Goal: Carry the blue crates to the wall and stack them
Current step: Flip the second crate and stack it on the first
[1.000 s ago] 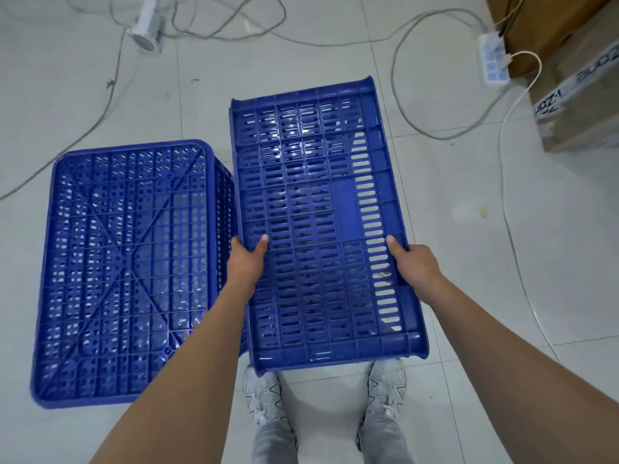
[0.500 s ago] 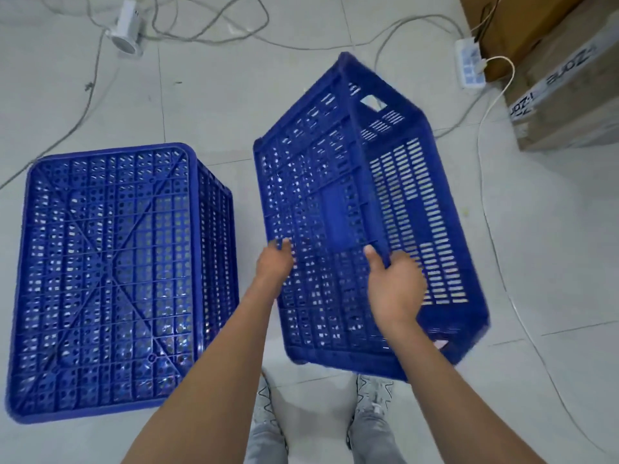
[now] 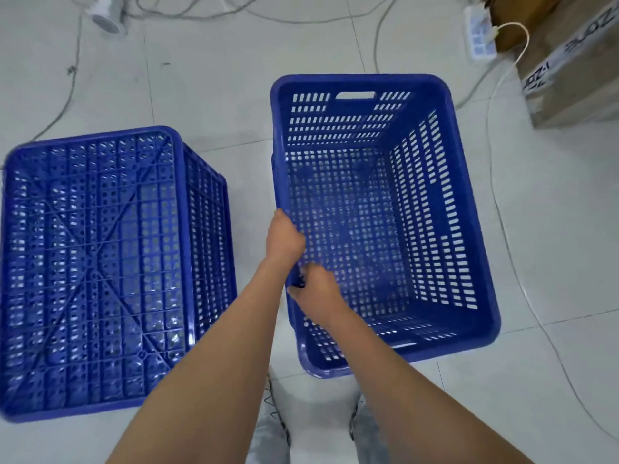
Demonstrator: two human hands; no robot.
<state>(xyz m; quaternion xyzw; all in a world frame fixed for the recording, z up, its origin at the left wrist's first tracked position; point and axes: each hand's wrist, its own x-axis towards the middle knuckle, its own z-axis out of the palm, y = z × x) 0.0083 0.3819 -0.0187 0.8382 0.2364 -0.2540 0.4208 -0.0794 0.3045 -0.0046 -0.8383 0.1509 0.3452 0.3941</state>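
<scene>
Two blue slotted plastic crates are on the pale tiled floor. The right crate [image 3: 435,209] stands open side up, so I look into its perforated bottom. My left hand [image 3: 284,239] grips its left rim from outside, and my right hand [image 3: 315,293] holds the same rim a little nearer to me, with its fingers curled over the edge. The left crate [image 3: 97,269] lies upside down, its ribbed underside facing me, untouched.
Cardboard boxes [image 3: 569,61] stand at the far right, with a white power strip [image 3: 477,31] beside them. Cables [image 3: 502,202] trail over the floor to the right and along the top. A small white device [image 3: 105,13] lies at the top left. My shoes [image 3: 274,426] are just behind the crates.
The right crate has rolled from lying on its side to standing open side up. My right hand came across from its right edge to the left rim, close to my left hand.
</scene>
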